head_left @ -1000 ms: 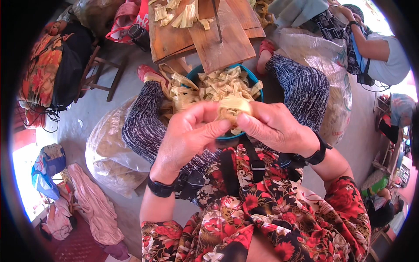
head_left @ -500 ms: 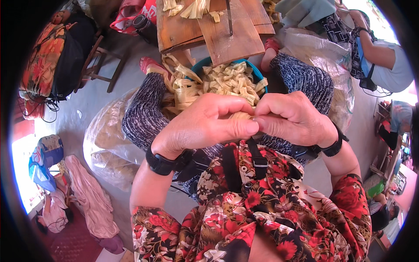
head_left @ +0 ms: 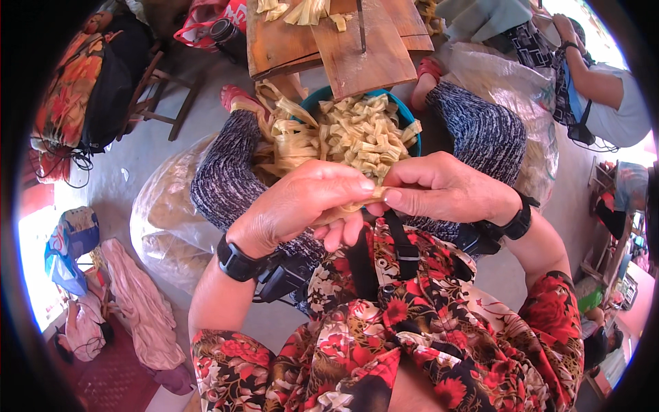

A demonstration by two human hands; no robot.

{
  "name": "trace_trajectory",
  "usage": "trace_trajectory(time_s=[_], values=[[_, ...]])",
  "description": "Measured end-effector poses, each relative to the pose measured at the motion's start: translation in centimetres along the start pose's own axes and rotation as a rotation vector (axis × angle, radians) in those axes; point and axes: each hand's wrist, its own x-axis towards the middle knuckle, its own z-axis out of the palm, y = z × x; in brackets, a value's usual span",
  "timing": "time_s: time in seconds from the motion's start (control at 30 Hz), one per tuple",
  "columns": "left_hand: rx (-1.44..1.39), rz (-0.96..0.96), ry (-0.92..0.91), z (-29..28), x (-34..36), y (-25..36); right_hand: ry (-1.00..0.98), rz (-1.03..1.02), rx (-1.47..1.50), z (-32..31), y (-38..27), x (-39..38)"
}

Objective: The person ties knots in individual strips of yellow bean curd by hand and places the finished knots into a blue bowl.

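Your left hand [head_left: 302,198] and right hand [head_left: 456,189] meet in front of your torso, fingertips just beside each other; the fingers of both are closed on one pale yellow strip [head_left: 353,206]; your left thumb lies along the top of it, with two fingers of that hand curled beneath; your right thumb and forefinger pinch its end next to your left thumb tip; part of the strip is hidden by your left hand. Directly ahead of your fingertips is the turquoise basin [head_left: 410,113], heaped with short, folded yellow pieces [head_left: 364,134]; ahead and to the left of the fingers, a bundle of longer strips [head_left: 292,141] lies beside the basin. Farther ahead of the fingers, a narrow wooden board [head_left: 367,58] with a dark upright rod [head_left: 361,27] projects from the wooden table [head_left: 285,44]; loose yellow pieces [head_left: 307,14] rest on the table top. Well apart from the fingers, a clear plastic bag [head_left: 168,226] stands to the left; a second plastic bag [head_left: 491,75] stands to the right.
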Motion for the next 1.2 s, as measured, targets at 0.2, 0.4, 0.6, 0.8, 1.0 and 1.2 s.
trace_trajectory(time_s=[0.2,0.4,0.6,0.8,1.0,1.2], values=[[0.079,-0.067,-0.077,0.8,-2.2,0.0,-0.022,-0.054,-0.311,-1.3,-1.4,-1.5],[0.150,0.064,0.034,0.1,-1.5,-0.2,0.035,0.008,-0.182,-1.9,-0.8,-1.3],[0.193,0.238,0.378,-1.5,0.7,3.6,0.363,-0.089,-0.332,-4.6,-1.1,1.2],[0.404,0.523,0.657,-3.5,3.7,5.6,0.660,-0.253,-0.548,-6.9,-1.3,4.6],[0.613,0.560,0.894,-4.1,5.8,6.2,0.806,-0.255,-0.736,-7.6,0.1,6.8],[0.636,0.457,0.695,-3.3,2.4,5.9,0.742,-0.152,-0.473,-8.2,-0.2,4.4]])
